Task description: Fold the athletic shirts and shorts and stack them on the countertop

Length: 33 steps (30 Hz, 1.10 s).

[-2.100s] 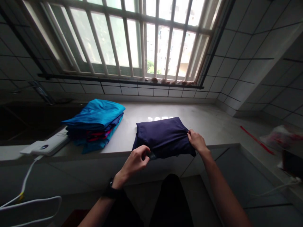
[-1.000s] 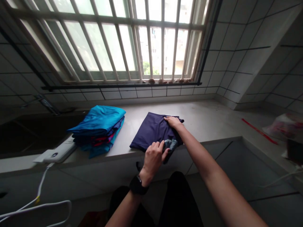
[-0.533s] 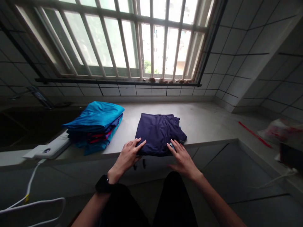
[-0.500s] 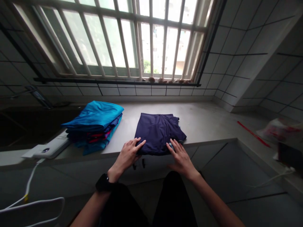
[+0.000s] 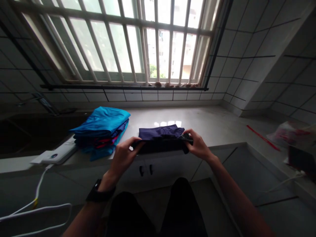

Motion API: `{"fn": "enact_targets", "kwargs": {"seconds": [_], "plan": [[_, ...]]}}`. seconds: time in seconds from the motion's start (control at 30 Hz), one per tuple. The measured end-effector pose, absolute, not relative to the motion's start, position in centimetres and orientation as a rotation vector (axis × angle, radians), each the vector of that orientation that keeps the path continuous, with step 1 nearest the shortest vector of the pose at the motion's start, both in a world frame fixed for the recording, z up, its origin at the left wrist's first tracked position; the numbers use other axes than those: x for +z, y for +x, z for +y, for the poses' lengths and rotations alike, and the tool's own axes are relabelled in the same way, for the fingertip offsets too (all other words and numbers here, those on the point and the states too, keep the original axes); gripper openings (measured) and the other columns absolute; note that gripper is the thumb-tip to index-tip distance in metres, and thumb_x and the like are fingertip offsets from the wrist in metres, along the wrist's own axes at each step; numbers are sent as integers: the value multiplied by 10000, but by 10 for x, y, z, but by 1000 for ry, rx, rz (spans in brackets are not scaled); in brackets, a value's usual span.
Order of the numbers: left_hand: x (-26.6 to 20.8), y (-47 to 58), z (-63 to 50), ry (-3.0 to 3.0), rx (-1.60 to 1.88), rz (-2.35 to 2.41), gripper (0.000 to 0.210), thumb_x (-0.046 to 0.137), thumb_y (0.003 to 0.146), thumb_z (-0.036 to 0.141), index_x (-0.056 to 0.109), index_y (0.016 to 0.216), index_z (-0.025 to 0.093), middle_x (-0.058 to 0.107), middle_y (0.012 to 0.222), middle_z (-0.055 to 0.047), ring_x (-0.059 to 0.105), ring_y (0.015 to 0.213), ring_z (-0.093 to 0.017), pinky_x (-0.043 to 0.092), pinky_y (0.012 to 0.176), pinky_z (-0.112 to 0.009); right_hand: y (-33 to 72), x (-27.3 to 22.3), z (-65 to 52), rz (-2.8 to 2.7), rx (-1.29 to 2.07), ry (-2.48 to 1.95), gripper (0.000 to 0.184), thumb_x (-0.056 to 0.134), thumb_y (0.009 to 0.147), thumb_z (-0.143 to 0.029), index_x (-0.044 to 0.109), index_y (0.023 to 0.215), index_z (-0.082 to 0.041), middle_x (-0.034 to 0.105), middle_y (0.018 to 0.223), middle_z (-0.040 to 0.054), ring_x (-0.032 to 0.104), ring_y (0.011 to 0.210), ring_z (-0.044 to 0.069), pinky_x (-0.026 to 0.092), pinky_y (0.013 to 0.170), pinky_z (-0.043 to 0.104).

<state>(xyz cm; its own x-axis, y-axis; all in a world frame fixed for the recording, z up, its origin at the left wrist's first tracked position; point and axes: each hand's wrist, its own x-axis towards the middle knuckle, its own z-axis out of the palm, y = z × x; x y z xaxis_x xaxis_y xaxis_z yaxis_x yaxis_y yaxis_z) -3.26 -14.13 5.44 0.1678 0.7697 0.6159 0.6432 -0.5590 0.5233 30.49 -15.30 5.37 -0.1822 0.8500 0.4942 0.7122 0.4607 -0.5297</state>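
Observation:
A dark navy folded garment (image 5: 160, 133) lies partly on the counter, its near part lifted and bent up along the front edge. My left hand (image 5: 125, 152), with a black watch on the wrist, pinches the garment's near left corner. At the near right corner my right hand (image 5: 197, 144) grips the fabric between thumb and fingers. Some dark patterned cloth shows beside the right fingertips. Left of the garment stands a stack of folded clothes (image 5: 103, 120), bright blue on top with navy and red layers beneath.
Beside the stack lies a white device (image 5: 58, 156) with a white cable (image 5: 38, 187). A dark sink (image 5: 22, 131) with a faucet is at the left. On the right are a red strip (image 5: 263, 137), a plastic bag (image 5: 287, 133) and a dark object (image 5: 301, 159). A barred window is behind the counter (image 5: 212, 126).
Both hands, earlier resting on the flat garment, now grip its near corners. Its near edge has been raised, and the garment looks shorter from front to back.

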Motion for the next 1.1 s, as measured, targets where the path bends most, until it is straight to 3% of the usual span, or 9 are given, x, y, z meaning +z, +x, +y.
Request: {"fn": "enact_targets", "kwargs": {"seconds": [0.1, 0.27, 0.37, 0.5, 0.6, 0.73, 0.83, 0.93, 1.1], "plan": [[76, -13, -98, 2235, 1388, 1590, 230, 677, 895, 429, 724, 922, 206, 715, 746, -27, 667, 693, -199, 514, 662, -285, 301, 87, -106, -2051, 298, -1432, 433, 569, 836, -111, 568, 1254, -223, 698, 1062, 60, 658, 935, 212, 542, 882, 342], [66, 10, -42, 2318, 1200, 1860, 382, 599, 882, 226, 660, 1239, 103, 721, 1175, -198, 693, 1087, -315, 546, 958, -425, 273, 111, -64, -1827, -105, -1633, 534, 493, 876, -73, 512, 1404, -150, 606, 1318, 185, 599, 1196, 296, 510, 996, 441], [37, 11, -35, 2493, 1037, 1668, 421, 523, 923, 204, 632, 1323, 130, 679, 1315, -189, 662, 1191, -291, 518, 1052, -430, 258, 100, -71, -1897, -114, -1592, 518, 471, 931, -125, 515, 1446, -162, 586, 1404, 179, 573, 1268, 302, 496, 1042, 439], [-1, 8, -36, 2618, 862, 1457, 375, 478, 979, 283, 673, 1289, 198, 696, 1332, -127, 631, 1255, -255, 500, 1098, -427, 244, 65, -80, -2107, 140, -1762, 464, 417, 1022, -239, 568, 1458, -184, 561, 1515, 138, 547, 1350, 293, 440, 1136, 432], [-14, 7, -40, 2640, 789, 1468, 390, 489, 984, 305, 686, 1292, 171, 684, 1367, -153, 582, 1339, -291, 455, 1147, -481, 237, 36, -72, -2187, 314, -1966, 507, 369, 1068, -338, 506, 1538, -207, 427, 1646, 109, 408, 1496, 302, 337, 1219, 477], [-1, 16, -56, 2598, 593, 1712, 429, 500, 997, 340, 672, 1352, 173, 625, 1457, -172, 571, 1357, -315, 448, 1146, -464, 236, 20, -46, -2203, 300, -2021, 551, 289, 1085, -331, 397, 1613, -218, 283, 1716, 87, 262, 1577, 303, 257, 1248, 548], [18, 33, -77, 2589, 335, 1917, 487, 472, 1015, 429, 658, 1369, 152, 652, 1394, -187, 601, 1287, -332, 488, 1069, -450, 239, 28, -24, -2319, 268, -1909, 534, 303, 1079, -278, 431, 1595, -220, 324, 1700, 84, 270, 1577, 278, 260, 1252, 540], [31, 55, -104, 2550, 245, 2013, 554, 465, 1007, 515, 715, 1237, 77, 693, 1242, -228, 627, 1206, -354, 511, 986, -428, 240, 41, -14, -2376, 169, -1771, 487, 390, 1039, -195, 569, 1492, -202, 431, 1643, 111, 363, 1531, 295, 285, 1246, 526], [33, 56, -145, 2517, 322, 1972, 600, 497, 977, 585, 765, 1062, 54, 716, 1064, -244, 672, 1060, -373, 532, 890, -449, 241, 30, -65, -2176, -27, -1393, 596, 402, 858, 32, 657, 1352, -183, 652, 1366, 133, 596, 1263, 250, 469, 1098, 400]]}}
